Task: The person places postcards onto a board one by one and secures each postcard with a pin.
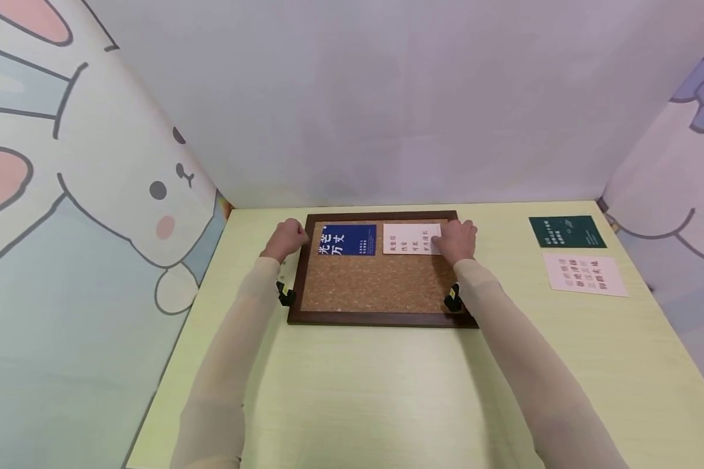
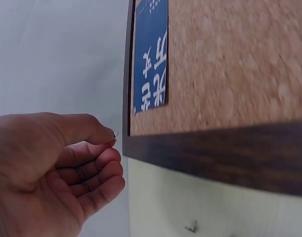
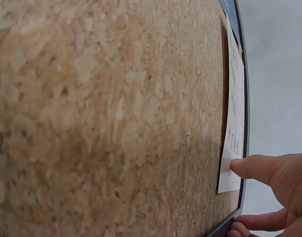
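Note:
My left hand (image 1: 285,240) is just off the left side of a brown-framed cork board (image 1: 375,286). Thumb and forefinger pinch a tiny pin (image 2: 115,136), mostly hidden by the fingertips. My right hand (image 1: 459,241) is at the board's upper right; its thumb (image 3: 257,167) presses the end of a white card (image 3: 234,118) with dark writing, its other fingers at the frame. In the right wrist view, the card's lower edge stands slightly off the cork. To its left lies a blue card (image 1: 358,240) with white characters, at the board's upper left.
A dark green card (image 1: 568,232) and a pale pink card (image 1: 584,273) lie on the pale yellow table (image 1: 364,391), right of the board. Another small pin (image 2: 191,227) lies on the table by the frame. Printed cloth walls (image 1: 387,98) surround the table.

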`<state>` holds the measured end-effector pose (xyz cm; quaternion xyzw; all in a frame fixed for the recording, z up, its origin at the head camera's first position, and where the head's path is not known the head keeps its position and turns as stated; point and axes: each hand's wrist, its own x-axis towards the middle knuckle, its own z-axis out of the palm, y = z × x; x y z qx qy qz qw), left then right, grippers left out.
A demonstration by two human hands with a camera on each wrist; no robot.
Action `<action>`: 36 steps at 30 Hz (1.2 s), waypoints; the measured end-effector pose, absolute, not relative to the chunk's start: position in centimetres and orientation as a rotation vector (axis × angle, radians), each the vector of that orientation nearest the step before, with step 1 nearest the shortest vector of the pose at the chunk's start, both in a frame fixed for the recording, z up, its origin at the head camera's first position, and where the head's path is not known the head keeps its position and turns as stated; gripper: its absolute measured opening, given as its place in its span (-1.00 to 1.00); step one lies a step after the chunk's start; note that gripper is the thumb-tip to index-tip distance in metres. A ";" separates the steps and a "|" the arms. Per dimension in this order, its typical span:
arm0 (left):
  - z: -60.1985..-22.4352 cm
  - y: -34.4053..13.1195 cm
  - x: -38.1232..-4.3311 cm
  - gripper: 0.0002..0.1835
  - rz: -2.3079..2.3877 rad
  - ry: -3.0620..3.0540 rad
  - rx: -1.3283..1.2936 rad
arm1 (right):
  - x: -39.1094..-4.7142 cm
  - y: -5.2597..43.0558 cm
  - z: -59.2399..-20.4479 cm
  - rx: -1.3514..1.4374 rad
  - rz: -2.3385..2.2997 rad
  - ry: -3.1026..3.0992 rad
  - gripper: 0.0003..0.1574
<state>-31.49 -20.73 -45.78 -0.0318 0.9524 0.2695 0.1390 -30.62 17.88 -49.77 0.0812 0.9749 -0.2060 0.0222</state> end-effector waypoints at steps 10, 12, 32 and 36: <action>-46.1 -17.3 -33.0 -0.58 0.805 2.736 0.061 | -30.7 17.5 -49.7 0.292 -0.631 3.002 -0.57; -46.3 -16.7 -33.2 -0.57 0.826 2.716 0.093 | -30.8 17.4 -49.7 0.306 -0.647 2.992 -0.57; -46.7 -8.7 -34.2 -0.64 0.766 2.695 0.157 | -30.4 17.4 -49.7 0.324 -0.655 3.008 -0.57; -47.0 -7.5 -34.3 -0.71 0.776 2.692 0.194 | -30.4 17.4 -49.6 0.309 -0.646 3.011 -0.57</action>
